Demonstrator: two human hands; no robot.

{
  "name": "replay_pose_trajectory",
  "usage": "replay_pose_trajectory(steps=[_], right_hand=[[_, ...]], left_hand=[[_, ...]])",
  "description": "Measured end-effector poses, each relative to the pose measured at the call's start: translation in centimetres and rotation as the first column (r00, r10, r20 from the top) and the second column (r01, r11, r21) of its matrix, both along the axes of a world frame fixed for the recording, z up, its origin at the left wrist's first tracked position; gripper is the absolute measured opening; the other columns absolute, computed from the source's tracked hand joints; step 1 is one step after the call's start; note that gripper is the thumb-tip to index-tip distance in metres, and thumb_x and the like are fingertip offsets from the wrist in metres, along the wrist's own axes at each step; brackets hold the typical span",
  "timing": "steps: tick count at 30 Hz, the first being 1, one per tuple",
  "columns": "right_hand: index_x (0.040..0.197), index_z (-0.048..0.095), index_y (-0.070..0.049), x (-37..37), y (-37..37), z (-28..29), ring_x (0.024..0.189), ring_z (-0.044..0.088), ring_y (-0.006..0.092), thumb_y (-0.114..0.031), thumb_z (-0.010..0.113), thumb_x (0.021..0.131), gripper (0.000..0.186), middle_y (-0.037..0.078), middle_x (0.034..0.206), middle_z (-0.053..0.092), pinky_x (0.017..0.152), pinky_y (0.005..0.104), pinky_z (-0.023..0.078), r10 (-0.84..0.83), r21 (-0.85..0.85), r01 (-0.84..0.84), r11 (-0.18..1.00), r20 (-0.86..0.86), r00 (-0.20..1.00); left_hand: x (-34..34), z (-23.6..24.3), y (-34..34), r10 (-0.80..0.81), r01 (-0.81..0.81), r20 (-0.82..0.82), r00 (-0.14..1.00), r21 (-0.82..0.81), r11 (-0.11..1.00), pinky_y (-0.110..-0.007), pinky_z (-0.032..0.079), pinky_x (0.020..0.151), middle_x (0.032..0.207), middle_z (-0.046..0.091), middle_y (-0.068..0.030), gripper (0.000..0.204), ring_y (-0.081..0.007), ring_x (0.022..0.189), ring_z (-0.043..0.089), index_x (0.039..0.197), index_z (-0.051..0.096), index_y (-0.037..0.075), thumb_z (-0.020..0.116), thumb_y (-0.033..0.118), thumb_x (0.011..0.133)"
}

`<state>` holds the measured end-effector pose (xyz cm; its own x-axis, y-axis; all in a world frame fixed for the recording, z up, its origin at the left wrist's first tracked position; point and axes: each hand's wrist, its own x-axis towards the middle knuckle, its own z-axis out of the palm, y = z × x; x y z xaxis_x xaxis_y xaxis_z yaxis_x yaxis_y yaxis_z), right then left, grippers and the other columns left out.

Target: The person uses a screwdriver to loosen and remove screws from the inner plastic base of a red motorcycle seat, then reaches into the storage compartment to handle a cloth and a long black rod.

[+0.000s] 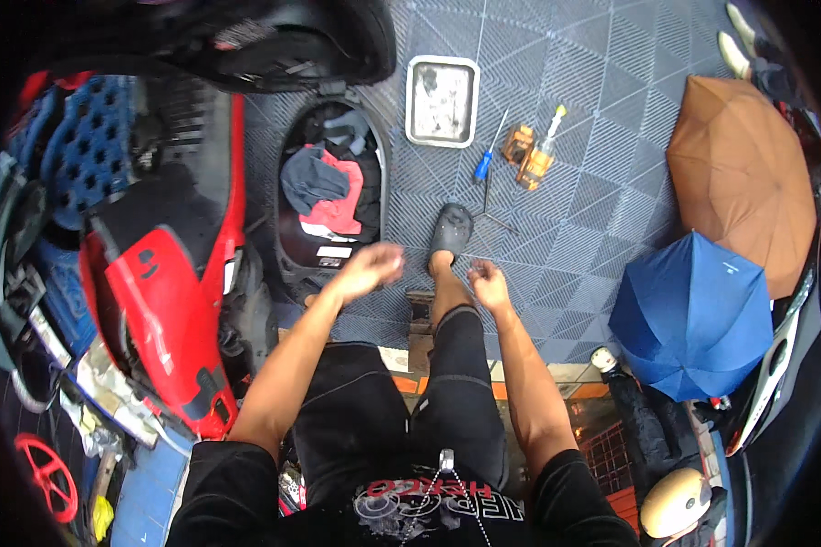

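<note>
My left hand [374,272] hovers over the near end of a scooter's under-seat compartment [384,182]. Its fingers reach out to the right, slightly blurred, with nothing seen in them. Dark cloth [314,180] and red cloth [344,193] lie bunched inside that compartment. On the other side of my dark clog [452,230], my right hand [490,284] is held above the floor mat with curled fingers. Whatever is inside its curl is hidden. Ahead lie a blue-handled screwdriver [483,166], a dark T-shaped tool [486,205] and an orange-and-clear tool [537,162].
A metal tray [411,102] stands on the grey patterned mat [602,182]. The raised black seat [337,55] fills the upper left. Red scooter bodywork [161,292] is at left. Brown [743,182] and blue [689,314] umbrellas spread at right. Someone's shoes [733,55] show at the far right.
</note>
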<state>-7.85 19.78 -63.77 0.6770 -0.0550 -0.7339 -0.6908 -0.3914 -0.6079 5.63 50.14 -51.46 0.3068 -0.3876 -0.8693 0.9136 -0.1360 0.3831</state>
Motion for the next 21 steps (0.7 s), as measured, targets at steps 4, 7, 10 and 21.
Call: replay_pose_trajectory(steps=[4, 7, 10, 21], right_hand=[[0.117, 0.06, 0.002, 0.0, -0.5, 8.4, 0.067, 0.06, 0.0128, -0.013, 0.062, 0.089, 0.032, 0.008, 0.078, 0.065, 0.061, 0.0301, 0.048, 0.029, -0.018, -0.029, 0.999, -0.026, 0.999], [0.115, 0.061, 0.001, 1.4, -1.0, 14.1, 0.069, 0.061, 0.0132, -0.015, 0.062, 0.089, 0.03, 0.009, 0.08, 0.066, 0.064, 0.0299, 0.05, 0.111, -0.096, -0.102, 0.99, 0.091, 0.99], [0.113, 0.062, 0.001, 5.6, -0.6, 22.7, 0.07, 0.062, 0.0137, -0.016, 0.063, 0.089, 0.03, 0.008, 0.08, 0.066, 0.064, 0.0301, 0.05, 0.243, -0.087, -0.23, 0.969, 0.2, 0.949], [0.117, 0.061, -0.001, 20.6, 16.0, 48.4, 0.102, 0.066, 0.0288, -0.023, 0.065, 0.089, 0.036, 0.021, 0.106, 0.068, 0.089, 0.0373, 0.05, 0.62, -0.074, -0.624, 0.778, 0.25, 0.744]], left_hand=[[-7.8, 18.4, 6.3, -0.363, 0.309, 0.184, 0.913, 0.266, 0.913, -0.03, 0.048, 0.076, 0.094, 0.063, -0.002, 0.037, -0.0115, 0.086, 0.057, 0.112, 0.062, 0.001, 0.071, 0.027, 0.088], [-12.7, 31.1, 10.3, -0.454, 0.368, 0.241, 0.858, 0.33, 0.87, -0.033, 0.048, 0.081, 0.097, 0.065, -0.005, 0.036, -0.0189, 0.091, 0.058, 0.105, 0.067, 0.006, 0.076, 0.03, 0.08], [-15.7, 41.8, 11.7, -0.574, 0.367, 0.495, 0.652, 0.457, 0.81, -0.038, 0.045, 0.093, 0.105, 0.066, -0.0087, 0.035, -0.0277, 0.104, 0.059, 0.104, 0.068, 0.006, 0.077, 0.027, 0.078], [-34.1, 33.6, 28.4, 0.418, -0.82, 0.713, 0.563, 0.422, 0.385, -0.027, 0.047, 0.065, 0.079, 0.059, -0.0024, 0.013, -0.0111, 0.072, 0.057, 0.092, 0.058, 0.003, 0.059, -0.003, 0.081]])
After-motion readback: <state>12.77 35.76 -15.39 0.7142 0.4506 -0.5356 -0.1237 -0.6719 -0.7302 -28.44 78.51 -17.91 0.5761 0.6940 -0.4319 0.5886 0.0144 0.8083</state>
